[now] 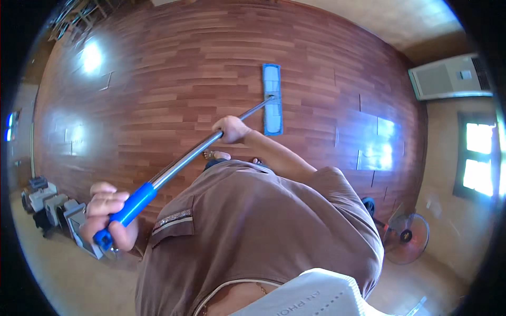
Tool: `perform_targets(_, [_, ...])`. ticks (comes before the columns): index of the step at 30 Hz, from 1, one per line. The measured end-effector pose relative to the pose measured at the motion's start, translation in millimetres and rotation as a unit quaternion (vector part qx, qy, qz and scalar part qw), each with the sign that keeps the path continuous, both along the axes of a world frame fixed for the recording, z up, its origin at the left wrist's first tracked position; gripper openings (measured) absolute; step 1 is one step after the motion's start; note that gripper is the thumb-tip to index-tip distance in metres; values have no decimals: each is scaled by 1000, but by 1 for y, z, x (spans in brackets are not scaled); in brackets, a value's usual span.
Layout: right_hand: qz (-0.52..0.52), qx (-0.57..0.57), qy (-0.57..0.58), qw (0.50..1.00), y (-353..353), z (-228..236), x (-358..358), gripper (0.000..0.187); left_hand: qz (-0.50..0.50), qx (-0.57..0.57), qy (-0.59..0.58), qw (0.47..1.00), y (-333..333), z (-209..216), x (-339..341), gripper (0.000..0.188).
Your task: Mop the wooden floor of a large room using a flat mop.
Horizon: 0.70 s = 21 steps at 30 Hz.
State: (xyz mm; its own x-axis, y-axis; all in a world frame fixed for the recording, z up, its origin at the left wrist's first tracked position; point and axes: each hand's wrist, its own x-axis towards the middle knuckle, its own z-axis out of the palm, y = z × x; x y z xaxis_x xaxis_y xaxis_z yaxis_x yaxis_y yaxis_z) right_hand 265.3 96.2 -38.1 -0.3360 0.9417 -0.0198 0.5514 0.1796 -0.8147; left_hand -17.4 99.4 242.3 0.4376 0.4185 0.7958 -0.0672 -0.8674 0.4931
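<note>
A flat mop with a steel pole [182, 164] slants from my lower left up to its blue rectangular head [272, 117], which lies on the wooden floor ahead of me. My left hand [109, 217] is closed around the blue plastic grip [134, 204] at the pole's top end. Farther down the pole, my right hand [232, 129] wraps round the bare metal, with the forearm reaching across from the right. The mop head lies lengthwise away from me, its pole joined near the middle.
Brown plank flooring [200, 68] stretches around me, with bright reflections. At right stand a fan [406, 237] and a white floor-standing air conditioner [450, 79] near a window [478, 158]. Several boxy items [55, 208] line the left wall. Furniture [79, 18] stands far left. My bare foot [217, 155] shows below.
</note>
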Motion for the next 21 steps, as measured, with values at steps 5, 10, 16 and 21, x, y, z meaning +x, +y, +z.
perform_targets(5, [-128, 17, -47, 991, -51, -30, 85, 15, -109, -39, -50, 992, 5, -39, 81, 25])
perform_targets(10, [-254, 45, -85, 962, -121, -60, 148, 13, -247, -87, 36, 964, -9, -59, 143, 24])
perform_targets(16, [-356, 62, -91, 928, -192, -104, 198, 13, -354, -127, 165, 912, -17, -74, 193, 24])
perform_targets(21, [-424, -10, -133, 896, -247, -93, 192, 15, -442, -199, 210, 849, -24, -88, 212, 20])
